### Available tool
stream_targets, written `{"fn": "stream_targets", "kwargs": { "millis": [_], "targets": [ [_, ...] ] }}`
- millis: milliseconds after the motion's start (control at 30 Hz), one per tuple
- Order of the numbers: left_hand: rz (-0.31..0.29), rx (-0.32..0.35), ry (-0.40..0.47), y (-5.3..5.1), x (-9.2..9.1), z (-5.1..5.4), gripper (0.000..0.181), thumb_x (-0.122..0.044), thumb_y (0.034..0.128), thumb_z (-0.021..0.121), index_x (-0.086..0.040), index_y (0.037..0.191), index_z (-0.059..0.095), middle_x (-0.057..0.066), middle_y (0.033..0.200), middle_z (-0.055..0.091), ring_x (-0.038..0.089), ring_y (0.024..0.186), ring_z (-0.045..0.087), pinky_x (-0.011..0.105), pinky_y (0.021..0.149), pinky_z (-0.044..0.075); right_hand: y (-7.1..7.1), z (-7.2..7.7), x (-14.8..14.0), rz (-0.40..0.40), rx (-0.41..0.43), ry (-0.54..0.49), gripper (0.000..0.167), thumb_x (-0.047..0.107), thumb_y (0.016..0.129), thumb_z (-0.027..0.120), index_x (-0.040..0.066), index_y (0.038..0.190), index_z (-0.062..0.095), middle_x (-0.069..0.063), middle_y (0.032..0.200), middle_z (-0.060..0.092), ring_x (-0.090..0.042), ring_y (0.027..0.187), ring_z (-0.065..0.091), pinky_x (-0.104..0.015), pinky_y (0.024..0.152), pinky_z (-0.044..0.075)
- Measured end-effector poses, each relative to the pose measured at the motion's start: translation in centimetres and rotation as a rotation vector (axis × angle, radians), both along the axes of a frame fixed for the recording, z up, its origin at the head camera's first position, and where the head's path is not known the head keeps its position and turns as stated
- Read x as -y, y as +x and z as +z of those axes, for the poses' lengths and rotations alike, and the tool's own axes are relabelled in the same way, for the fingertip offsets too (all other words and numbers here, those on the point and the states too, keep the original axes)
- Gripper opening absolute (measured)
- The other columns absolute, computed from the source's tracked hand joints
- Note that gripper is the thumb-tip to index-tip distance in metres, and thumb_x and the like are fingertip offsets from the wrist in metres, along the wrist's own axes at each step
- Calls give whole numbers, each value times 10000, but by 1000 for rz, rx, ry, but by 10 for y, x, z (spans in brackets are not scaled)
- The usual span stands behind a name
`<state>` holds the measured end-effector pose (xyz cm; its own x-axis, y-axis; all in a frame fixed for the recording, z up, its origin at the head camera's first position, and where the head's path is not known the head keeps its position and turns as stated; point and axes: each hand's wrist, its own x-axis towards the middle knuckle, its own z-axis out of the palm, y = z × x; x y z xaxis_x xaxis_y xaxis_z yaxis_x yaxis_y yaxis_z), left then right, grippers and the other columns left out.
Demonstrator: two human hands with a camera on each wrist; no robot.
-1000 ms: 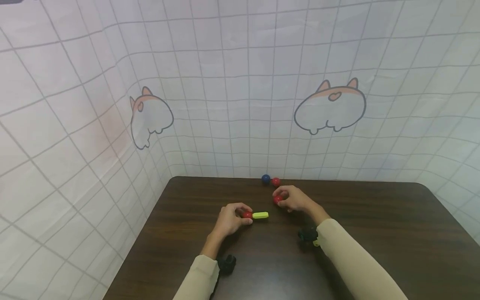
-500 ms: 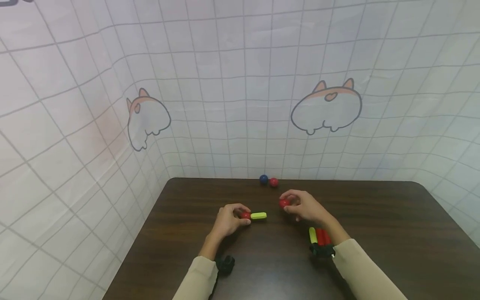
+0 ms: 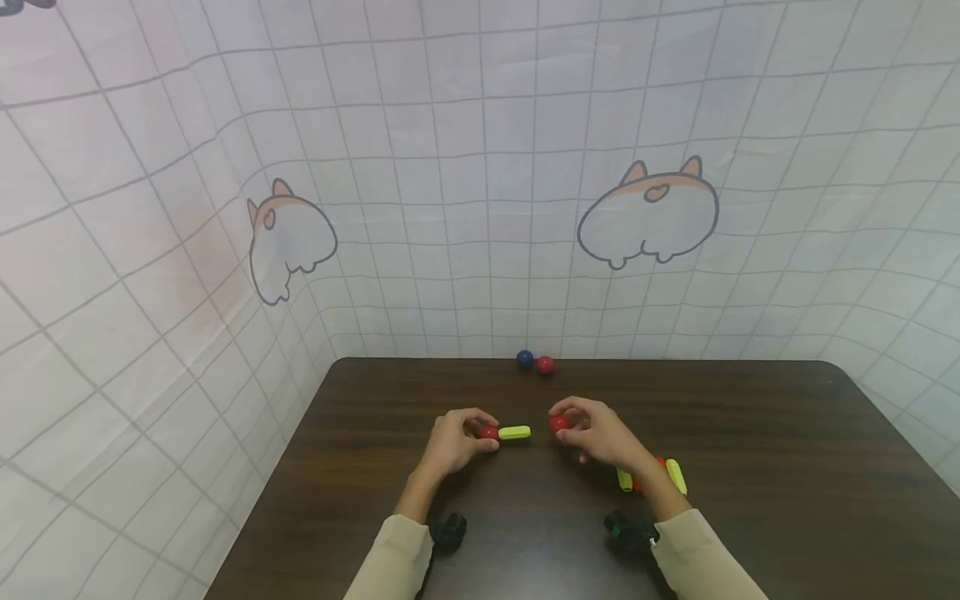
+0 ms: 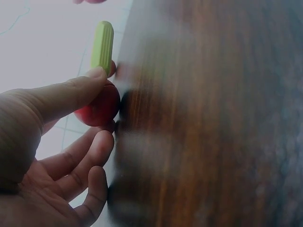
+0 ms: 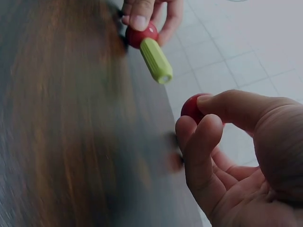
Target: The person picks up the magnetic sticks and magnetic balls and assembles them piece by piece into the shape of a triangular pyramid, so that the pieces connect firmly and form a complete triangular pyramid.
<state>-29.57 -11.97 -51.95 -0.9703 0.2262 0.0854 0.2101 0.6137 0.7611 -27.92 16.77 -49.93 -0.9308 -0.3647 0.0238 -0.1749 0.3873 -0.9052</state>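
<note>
My left hand (image 3: 452,442) pinches a red ball (image 3: 488,432) between thumb and fingers. A yellow-green ribbed rod (image 3: 514,432) is joined to that ball and points right; the left wrist view shows the thumb tip at the joint. My right hand (image 3: 603,432) holds a second red ball (image 3: 558,424) with thumb and fingertips. That ball is a short gap from the rod's free end (image 5: 164,77), as the right wrist view also shows. Both hands are just above the dark wooden table (image 3: 375,400).
At the table's back edge a blue ball (image 3: 525,359) and another red ball (image 3: 545,365) lie side by side. Yellow-green (image 3: 677,477) and red rods lie partly hidden under my right forearm. A white gridded curtain (image 3: 450,208) hangs behind the table.
My right hand with its red ball has come nearer to me, first swinging right, then back left toward the rod. The rods by my right forearm have come into view. My left hand barely moves.
</note>
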Motion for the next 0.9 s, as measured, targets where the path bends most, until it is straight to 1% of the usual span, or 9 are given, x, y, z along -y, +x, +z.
{"fn": "stream_targets", "kwargs": {
  "millis": [100,233,333,600,900],
  "targets": [
    [2,5,1,0,0,0,250,-199,793,890,-230,1016,781,-7,923,744,120,649,563,287,588,437,0,-3,7,-2,-1,-1,353,87,936,730,43,1271,627,-229,1195,631,-203,613,582,-342,497,533],
    [-1,7,-2,0,0,0,252,-206,795,889,-239,1019,780,-17,925,747,113,649,567,283,592,442,0,-6,15,-15,13,8,336,79,932,733,65,1255,641,-210,1182,634,-188,603,576,-315,490,519],
    [-8,6,-9,1,0,0,254,-213,794,890,-242,1021,780,-19,925,748,110,643,564,277,583,442,0,-8,20,-23,19,19,327,62,928,731,77,1244,649,-197,1166,636,-179,592,577,-314,490,519],
    [-36,8,-4,1,-1,1,258,-204,798,887,-233,1030,779,-6,935,748,117,640,556,280,567,439,0,-13,28,-11,18,41,310,51,933,717,81,1234,651,-178,1125,627,-180,590,578,-318,501,529],
    [-35,10,-14,1,-1,2,257,-213,802,885,-254,1031,779,-30,937,755,100,636,559,266,570,444,2,-13,29,-46,36,44,317,44,934,713,86,1242,654,-165,1109,646,-177,624,592,-307,504,527]
  ]
}}
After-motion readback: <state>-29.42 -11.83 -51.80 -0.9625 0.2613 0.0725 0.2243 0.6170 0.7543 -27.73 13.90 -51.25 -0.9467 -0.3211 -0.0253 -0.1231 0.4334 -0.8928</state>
